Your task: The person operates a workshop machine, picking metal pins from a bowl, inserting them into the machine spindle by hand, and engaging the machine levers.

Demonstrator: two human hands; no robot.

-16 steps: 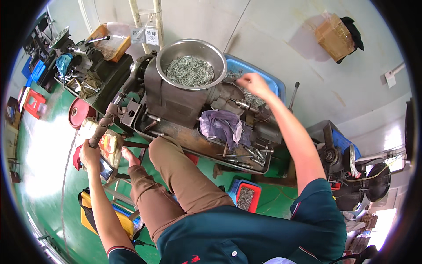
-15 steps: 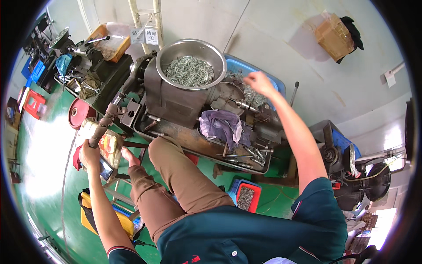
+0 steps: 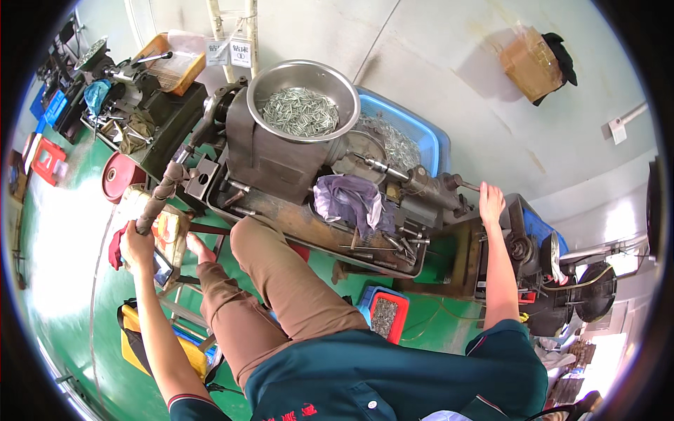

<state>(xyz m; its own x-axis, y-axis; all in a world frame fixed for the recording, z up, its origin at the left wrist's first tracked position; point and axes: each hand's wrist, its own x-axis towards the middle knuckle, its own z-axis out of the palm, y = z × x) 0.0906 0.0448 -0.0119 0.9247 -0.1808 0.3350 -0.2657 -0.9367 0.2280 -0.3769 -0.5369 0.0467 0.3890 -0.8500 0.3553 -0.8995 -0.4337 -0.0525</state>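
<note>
Lever [image 3: 469, 185] in right hand [image 3: 492, 205] (fingers [image 3: 486, 195] around); wrapped handle [image 3: 160, 196] in left hand [image 3: 137, 247].

Pins [image 3: 300, 112] in bowl [image 3: 309, 74], bowl on machine [image 3: 274, 165], tub [image 3: 435, 133] behind right, cloth [image 3: 345, 200] in front

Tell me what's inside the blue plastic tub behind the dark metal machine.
The blue plastic tub holds small, silvery metal pieces. The dark metal machine hides its near side; the pieces hide its bottom.
</note>
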